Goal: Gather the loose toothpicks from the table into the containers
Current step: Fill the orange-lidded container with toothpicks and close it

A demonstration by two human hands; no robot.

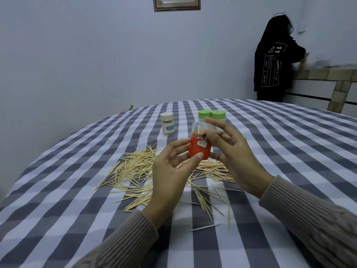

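Holding a jar (200,144) up over the middle of the table (58,190), with the left hand (172,175) pinching its orange lower part between thumb and fingers, and the right hand (231,151) curling round its clear upper part from the right. Lying loose beneath both hands, a spread of toothpicks (135,171), reaching toward the near edge. Standing upright toward the far edge, a white-capped tub (167,123) packed with picks, and just right of it two green-lidded jars (211,115) touching side by side, partly hidden behind the held jar. Standing beyond the far right corner, a person (274,60) in dark clothes, back turned.
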